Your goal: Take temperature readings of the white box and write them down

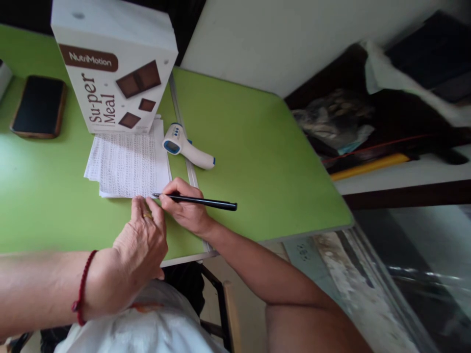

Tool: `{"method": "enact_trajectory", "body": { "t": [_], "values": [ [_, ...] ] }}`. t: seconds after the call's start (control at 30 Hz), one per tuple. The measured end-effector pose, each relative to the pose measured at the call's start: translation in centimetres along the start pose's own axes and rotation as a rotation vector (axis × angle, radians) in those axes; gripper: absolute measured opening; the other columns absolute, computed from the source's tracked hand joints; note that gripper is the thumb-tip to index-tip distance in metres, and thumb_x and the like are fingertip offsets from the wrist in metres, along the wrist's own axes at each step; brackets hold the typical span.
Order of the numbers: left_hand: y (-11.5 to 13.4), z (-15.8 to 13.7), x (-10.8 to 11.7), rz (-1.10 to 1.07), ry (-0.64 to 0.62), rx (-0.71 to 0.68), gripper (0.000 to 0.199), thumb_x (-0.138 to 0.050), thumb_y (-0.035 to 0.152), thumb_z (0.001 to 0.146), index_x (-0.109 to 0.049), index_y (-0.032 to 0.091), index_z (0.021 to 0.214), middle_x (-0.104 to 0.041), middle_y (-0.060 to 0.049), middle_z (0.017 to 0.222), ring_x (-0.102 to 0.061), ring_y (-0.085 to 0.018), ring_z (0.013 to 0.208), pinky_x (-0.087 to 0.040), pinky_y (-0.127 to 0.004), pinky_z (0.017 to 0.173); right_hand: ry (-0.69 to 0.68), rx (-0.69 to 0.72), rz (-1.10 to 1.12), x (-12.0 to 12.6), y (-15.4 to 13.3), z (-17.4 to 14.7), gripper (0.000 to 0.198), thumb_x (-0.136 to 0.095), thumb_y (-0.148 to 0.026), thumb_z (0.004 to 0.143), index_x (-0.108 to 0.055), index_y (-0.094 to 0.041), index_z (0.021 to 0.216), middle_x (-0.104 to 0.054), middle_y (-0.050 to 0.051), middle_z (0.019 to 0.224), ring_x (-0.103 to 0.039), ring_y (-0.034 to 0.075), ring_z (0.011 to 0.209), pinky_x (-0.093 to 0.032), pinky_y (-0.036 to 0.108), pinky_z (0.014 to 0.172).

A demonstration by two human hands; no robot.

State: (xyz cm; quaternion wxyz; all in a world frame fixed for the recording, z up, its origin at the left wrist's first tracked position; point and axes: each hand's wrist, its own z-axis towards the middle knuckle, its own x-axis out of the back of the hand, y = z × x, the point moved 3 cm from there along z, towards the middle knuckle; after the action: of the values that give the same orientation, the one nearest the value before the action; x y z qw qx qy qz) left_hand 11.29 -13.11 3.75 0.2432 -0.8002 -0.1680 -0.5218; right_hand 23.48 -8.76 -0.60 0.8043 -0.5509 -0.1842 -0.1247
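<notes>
A stack of white paper sheets (128,166) covered in dense rows of small writing lies on the green table. My right hand (186,211) is closed around a black pen (206,201), its tip at the lower right edge of the top sheet. Beside it, my left hand (143,233), with a ring and a red cord bracelet (84,289), rests its outstretched fingertips on the lower edge of the sheets. The thumb side is partly hidden below. A white box with brown print (117,73) stands on the far part of the stack, covering it.
Right of the papers lies a white and blue infrared thermometer (189,147). At far left is a dark block with brown sides (39,105). The green table (257,162) ends at a rounded right edge, beyond which a cluttered shelf (346,122) stands. A seam crosses the tabletop.
</notes>
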Motion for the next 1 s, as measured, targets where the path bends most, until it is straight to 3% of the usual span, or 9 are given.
{"method": "enact_trajectory", "body": {
  "t": [0.6,0.83,1.0],
  "values": [
    [0.04,0.04,-0.46,-0.023,0.106,0.017,0.107,-0.075,0.072,0.064,-0.058,-0.012,0.129,-0.057,-0.038,0.126,-0.060,-0.048,0.113,-0.042,-0.056,0.102,0.019,-0.034,-0.013,0.02,0.19,0.03,0.018,-0.059,-0.027,0.083,-0.048,-0.023,0.070,-0.051,-0.006,0.059,-0.046,0.010,0.053,-0.040,0.024,0.052],
    [-0.04,-0.03,-0.04,0.008,0.034,0.001,0.106,-0.072,0.071,0.069,-0.054,-0.012,0.133,-0.058,-0.038,0.125,-0.062,-0.046,0.109,-0.046,-0.054,0.097,0.019,0.006,-0.004,0.11,-0.01,0.04,0.018,-0.059,-0.024,0.082,-0.048,-0.023,0.068,-0.050,-0.007,0.058,-0.045,0.009,0.052,-0.038,0.023,0.051],
    [0.03,0.07,-0.14,-0.016,0.065,0.008,0.107,-0.074,0.071,0.066,-0.056,-0.012,0.131,-0.057,-0.038,0.127,-0.060,-0.047,0.113,-0.042,-0.057,0.101,0.020,-0.011,-0.015,0.10,0.15,0.00,0.018,-0.060,-0.027,0.083,-0.049,-0.023,0.069,-0.051,-0.006,0.058,-0.044,0.009,0.052,-0.039,0.023,0.051]
  ]
}}
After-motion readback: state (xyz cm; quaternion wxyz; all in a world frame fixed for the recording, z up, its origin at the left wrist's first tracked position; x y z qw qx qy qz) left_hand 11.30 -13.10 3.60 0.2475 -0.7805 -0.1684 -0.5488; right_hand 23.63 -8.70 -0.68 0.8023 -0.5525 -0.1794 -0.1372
